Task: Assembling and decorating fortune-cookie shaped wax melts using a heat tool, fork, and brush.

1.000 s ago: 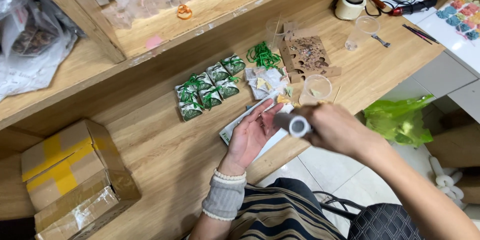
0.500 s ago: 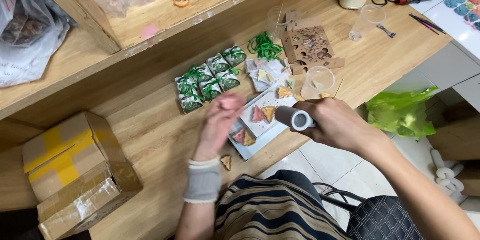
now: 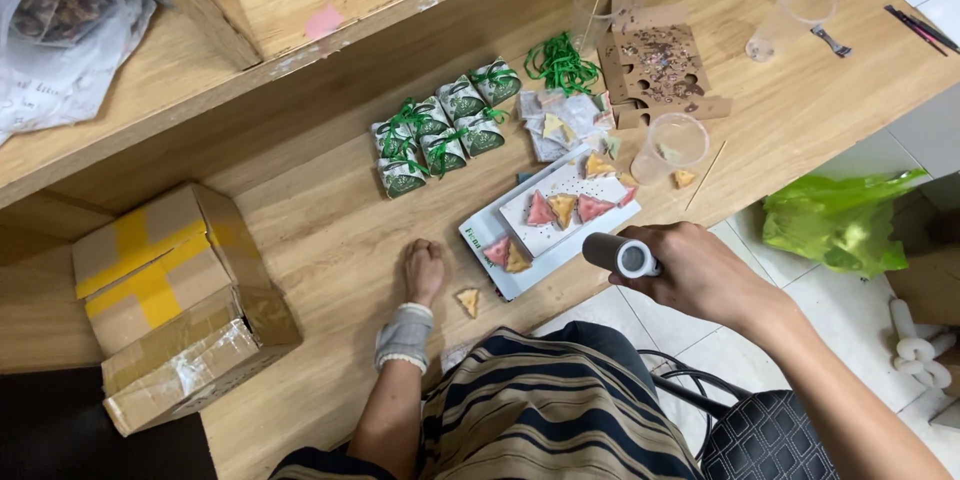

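Pink and yellow triangles (image 3: 563,208) on white tray (image 3: 487,233); green-ribboned packets (image 3: 440,125); yellow-taped brown box (image 3: 165,290).

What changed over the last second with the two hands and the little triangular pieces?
The left hand drew back off the white tray and now rests as a fist on the table. The right hand keeps gripping the dark cylinder. The green-ribboned packets and cardboard box stayed put.

Left hand (image 3: 424,270) fisted, wrist wrapped; right hand (image 3: 700,275) in closed grip.
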